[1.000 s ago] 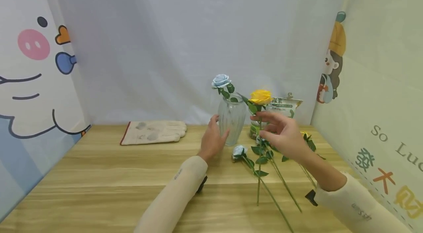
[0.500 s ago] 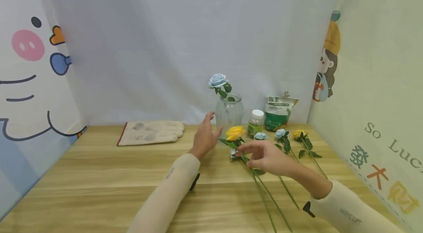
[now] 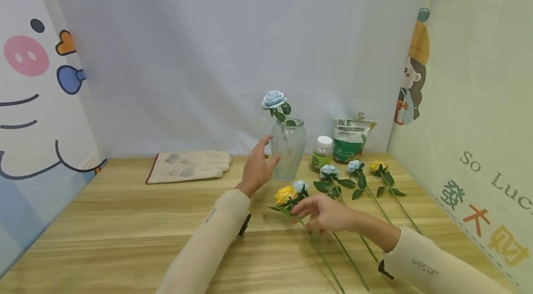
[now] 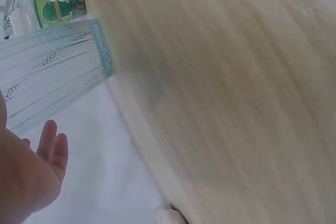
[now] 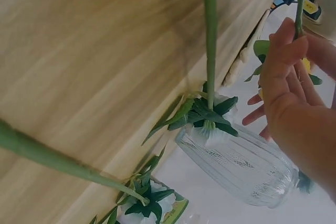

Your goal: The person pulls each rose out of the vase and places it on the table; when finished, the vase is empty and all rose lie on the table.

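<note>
My right hand (image 3: pixel 326 214) pinches the green stem of a yellow rose (image 3: pixel 285 195) between thumb and fingers, as the right wrist view also shows. The rose is held slanted low over the wooden table, its bloom overlapping a light blue rose (image 3: pixel 300 186) that lies there. Beside the ribbed glass vase (image 3: pixel 287 155) my left hand (image 3: pixel 257 169) is spread, thumb and fingers relaxed near its left side. In the left wrist view these fingers (image 4: pixel 47 142) hold nothing. One light blue rose (image 3: pixel 273 99) stands in the vase, leaning left.
Two more blue roses (image 3: pixel 329 171) and another yellow rose (image 3: pixel 378 166) lie at the right, stems toward the front. Behind them stand a white-capped jar (image 3: pixel 321 157) and a clipped white-and-green pouch (image 3: pixel 350 143). Pale work gloves (image 3: pixel 189 166) lie at the back left.
My right hand has brought the yellow rose down and left, from upright beside the vase to slanted low over the table. My left hand has stayed by the vase.
</note>
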